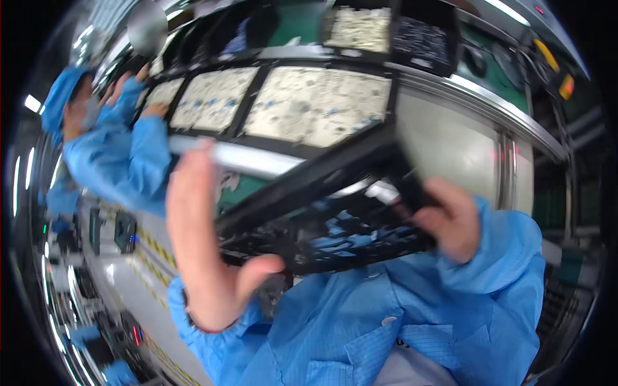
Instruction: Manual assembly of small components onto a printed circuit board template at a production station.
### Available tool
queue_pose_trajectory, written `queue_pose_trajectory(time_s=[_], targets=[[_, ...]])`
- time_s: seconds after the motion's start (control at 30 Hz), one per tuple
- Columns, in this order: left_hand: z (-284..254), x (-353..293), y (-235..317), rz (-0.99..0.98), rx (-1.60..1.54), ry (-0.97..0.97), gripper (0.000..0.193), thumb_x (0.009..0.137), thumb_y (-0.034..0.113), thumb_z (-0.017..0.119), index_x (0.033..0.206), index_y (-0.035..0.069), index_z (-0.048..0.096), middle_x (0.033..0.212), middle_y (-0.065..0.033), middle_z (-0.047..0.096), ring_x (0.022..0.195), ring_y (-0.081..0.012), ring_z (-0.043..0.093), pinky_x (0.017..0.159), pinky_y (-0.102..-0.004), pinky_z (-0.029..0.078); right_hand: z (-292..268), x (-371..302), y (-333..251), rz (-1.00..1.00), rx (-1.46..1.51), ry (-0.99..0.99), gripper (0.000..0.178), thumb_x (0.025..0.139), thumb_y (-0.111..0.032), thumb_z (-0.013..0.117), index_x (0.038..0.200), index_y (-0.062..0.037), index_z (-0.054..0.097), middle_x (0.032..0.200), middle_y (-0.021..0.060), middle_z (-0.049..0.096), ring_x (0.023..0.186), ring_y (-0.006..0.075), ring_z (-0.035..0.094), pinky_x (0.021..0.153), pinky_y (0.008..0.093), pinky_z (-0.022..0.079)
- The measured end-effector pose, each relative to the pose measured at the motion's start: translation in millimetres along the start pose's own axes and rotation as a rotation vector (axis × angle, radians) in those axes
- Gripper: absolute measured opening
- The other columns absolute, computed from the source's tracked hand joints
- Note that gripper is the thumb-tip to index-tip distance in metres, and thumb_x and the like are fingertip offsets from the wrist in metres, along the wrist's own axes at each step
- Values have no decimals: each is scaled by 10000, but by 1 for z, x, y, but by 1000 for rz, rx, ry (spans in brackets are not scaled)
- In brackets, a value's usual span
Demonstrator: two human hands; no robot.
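Left fingers: The bare left hand [203, 244], seen over my head camera, has its fingers stretched upward and thumb spread wide beside the tray's left end; whether they touch it I cannot tell.
Right fingers: The bare right hand [454, 222] curls its fingers around the tray's right edge, gripping it.
Tray: A shallow, black rectangular tray [309, 179] tilts before the wearer's light-blue cloth coat [315, 331], glossy dark and blue patches blurred inside.
Counter: Beyond, I see a green-topped counter [296, 24] carrying black-rimmed trays [394, 93] of small cream-coloured pieces [322, 106], flecked with blue.
Back row: A black bin of dark pieces [421, 44] stands beside one of cream pieces.
Co-worker: At left, a person [116, 164] in blue coat and cap works with hands near another cream-filled tray.
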State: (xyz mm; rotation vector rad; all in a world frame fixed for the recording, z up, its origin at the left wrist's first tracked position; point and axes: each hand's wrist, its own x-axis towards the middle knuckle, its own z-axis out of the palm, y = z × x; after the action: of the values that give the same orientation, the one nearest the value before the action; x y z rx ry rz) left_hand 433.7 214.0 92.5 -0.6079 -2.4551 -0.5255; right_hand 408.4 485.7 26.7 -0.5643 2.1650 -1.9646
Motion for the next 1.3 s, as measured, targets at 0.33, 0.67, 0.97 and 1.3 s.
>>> queue_pose_trajectory(time_s=[0.33,0.67,0.97,1.3], targets=[[194,50,37,-819,-1555,-796,501,963,419,277,1237,20,410,1160,-138,538,933,-278,589,815,-419,484,-230,-113,31,401,369,888,336,928,-344,455,949,-19,539,742,56,590,607,160,590,505,233,443],[306,107,46,-957,-1520,-964,295,977,190,259,1203,19,341,1128,-203,537,850,-341,617,730,-408,532,-329,-105,136,606,537,777,380,943,-337,406,1111,-25,543,833,35,615,707,145,622,576,233,503],[312,109,79,-918,-1407,-781,419,946,171,389,1331,19,323,1264,-121,459,1056,-187,520,851,-245,444,-373,-154,149,305,-432,801,390,916,-315,491,1163,-13,509,1018,87,591,989,256,575,873,336,444],[295,52,51,-506,-1168,-831,657,878,263,470,1429,112,145,1465,-145,164,1290,-315,250,1029,-454,248,-260,-324,-295,684,-3102,2221,483,789,-208,623,1152,66,461,1211,246,466,1138,350,429,966,400,337]])
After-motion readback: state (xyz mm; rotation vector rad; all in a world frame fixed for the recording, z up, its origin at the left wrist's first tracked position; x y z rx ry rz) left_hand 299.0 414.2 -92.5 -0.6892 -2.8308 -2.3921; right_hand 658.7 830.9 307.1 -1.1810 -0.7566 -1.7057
